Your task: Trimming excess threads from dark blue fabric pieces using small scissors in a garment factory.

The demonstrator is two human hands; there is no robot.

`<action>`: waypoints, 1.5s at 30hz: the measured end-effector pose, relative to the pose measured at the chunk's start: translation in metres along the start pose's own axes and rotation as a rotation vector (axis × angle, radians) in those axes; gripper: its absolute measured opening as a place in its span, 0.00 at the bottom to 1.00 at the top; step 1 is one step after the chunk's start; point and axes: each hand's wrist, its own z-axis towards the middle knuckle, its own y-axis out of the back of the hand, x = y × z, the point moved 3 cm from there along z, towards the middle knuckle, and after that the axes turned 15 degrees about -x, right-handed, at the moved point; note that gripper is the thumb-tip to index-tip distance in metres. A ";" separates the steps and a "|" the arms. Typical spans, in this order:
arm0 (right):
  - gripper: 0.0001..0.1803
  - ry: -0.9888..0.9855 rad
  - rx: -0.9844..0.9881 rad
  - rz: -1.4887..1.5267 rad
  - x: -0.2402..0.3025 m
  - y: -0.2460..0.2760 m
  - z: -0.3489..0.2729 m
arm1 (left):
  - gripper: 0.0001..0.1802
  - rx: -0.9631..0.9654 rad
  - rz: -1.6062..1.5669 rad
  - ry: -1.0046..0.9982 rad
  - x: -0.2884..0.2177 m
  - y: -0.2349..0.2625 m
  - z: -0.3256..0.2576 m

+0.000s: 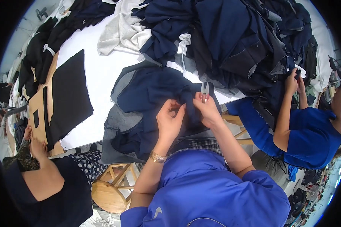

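Note:
My left hand [169, 120] is closed, its thumb and fingers curled together against a raised fold of navy cloth [147, 90]. What the fingertips pinch is too small to make out. My right hand [209, 111] grips small metal thread snips [204, 92], blades pointing away from me, and its thumb lies at the same raised fold. The navy cloth is a loose, crumpled piece spread at the near edge of the table and over my lap. Its grey underside [119, 125] shows on the left.
A large heap of navy and dark cloth [231, 30] fills the far side. Light grey cloth [125, 32] lies beside it on the white tabletop [79, 128]. Flat black panels [70, 98] rest at left. Co-workers sit on both sides; a wooden stool [109, 196] stands lower left.

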 end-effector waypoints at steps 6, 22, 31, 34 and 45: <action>0.20 0.212 0.008 -0.154 0.012 0.002 0.002 | 0.09 0.001 -0.473 0.248 0.007 0.003 0.002; 0.22 0.316 0.047 0.111 0.039 -0.011 0.002 | 0.20 -0.042 -0.175 0.077 -0.027 0.016 -0.007; 0.21 0.325 -0.096 0.275 0.045 0.001 0.017 | 0.17 0.008 -0.281 0.194 -0.014 0.017 -0.002; 0.22 0.377 -0.100 0.264 0.046 0.001 0.019 | 0.15 0.032 -0.299 0.212 -0.014 0.019 -0.001; 0.23 0.600 -0.213 0.035 0.053 0.010 0.019 | 0.12 0.052 -0.058 0.065 -0.023 0.027 -0.002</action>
